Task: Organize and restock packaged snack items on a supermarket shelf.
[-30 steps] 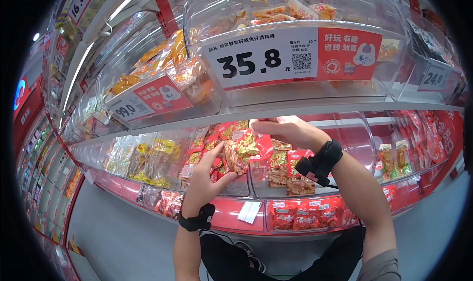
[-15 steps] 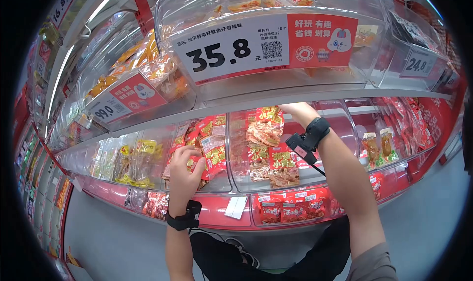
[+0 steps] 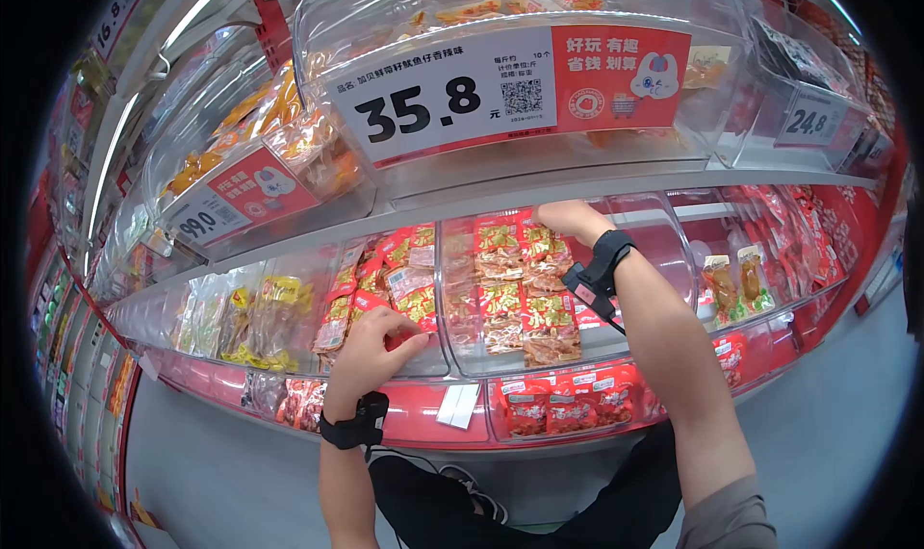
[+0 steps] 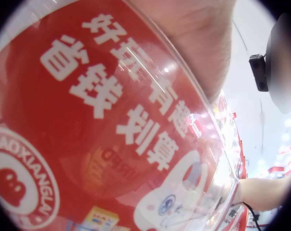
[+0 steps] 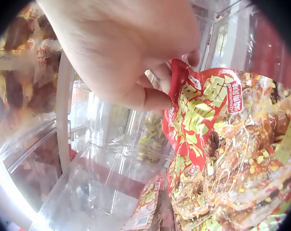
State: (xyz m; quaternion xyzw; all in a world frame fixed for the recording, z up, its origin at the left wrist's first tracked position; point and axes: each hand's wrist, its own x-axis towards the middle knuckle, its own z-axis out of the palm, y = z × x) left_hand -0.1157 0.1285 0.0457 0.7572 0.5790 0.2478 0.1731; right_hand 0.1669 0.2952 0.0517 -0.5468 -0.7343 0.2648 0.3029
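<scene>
My right hand (image 3: 576,220) reaches into the middle clear bin at the back. In the right wrist view its thumb and fingers pinch the red top edge of a snack packet (image 5: 193,115), which has yellow lettering and a see-through front with reddish strips. More such packets (image 3: 502,318) lie in rows in front of it. My left hand (image 3: 371,352) is over the front of the neighbouring bin to the left, fingers loosely bent, close above a pile of similar red packets (image 3: 414,294). The left wrist view mostly shows a red sign (image 4: 107,106) on the bin front.
A shelf edge (image 3: 414,195) with a large price sign (image 3: 443,97) runs above the hands. Clear dividers (image 3: 445,308) part the bins. Yellow-and-clear packets (image 3: 274,318) lie at the left, red packets (image 3: 568,400) along the lower front, and brown snack packs (image 3: 736,280) at the right.
Both hands were at one packet over the divider. The left hand has let go and moved left, then lowered; the right hand has carried the packet into the middle bin's row.
</scene>
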